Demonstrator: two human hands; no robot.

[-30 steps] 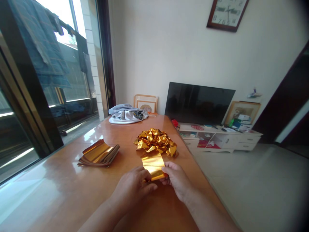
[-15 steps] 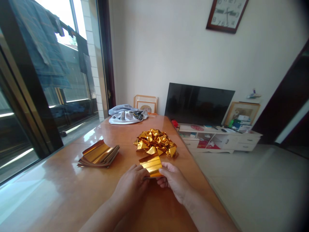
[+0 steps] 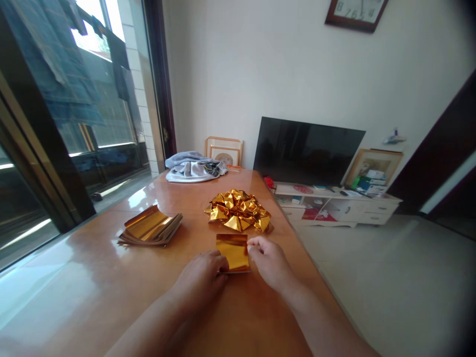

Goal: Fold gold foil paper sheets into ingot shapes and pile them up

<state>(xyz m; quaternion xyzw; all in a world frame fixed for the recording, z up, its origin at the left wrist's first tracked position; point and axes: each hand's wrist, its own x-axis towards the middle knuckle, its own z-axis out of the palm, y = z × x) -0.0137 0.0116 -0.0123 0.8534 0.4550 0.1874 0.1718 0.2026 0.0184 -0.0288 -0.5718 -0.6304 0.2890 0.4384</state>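
Note:
A sheet of shiny gold foil paper is held between my two hands, low over the near part of the table. My left hand grips its lower left corner, fingers closed. At the upper right edge, my right hand pinches the sheet between thumb and fingers. Just beyond it lies a pile of folded gold foil pieces. To the left rests a stack of gold foil sheets, its top sheet curling upward.
The brown wooden table has its right edge beside my right forearm. Light-coloured cloth lies at the far end, near framed pictures. A television stands on a low white cabinet; a glass door is on the left.
My right hand has moved from the lower right of the foil sheet up to its upper right edge. The sheet now sits straighter and flatter. The camera view has tilted slightly down.

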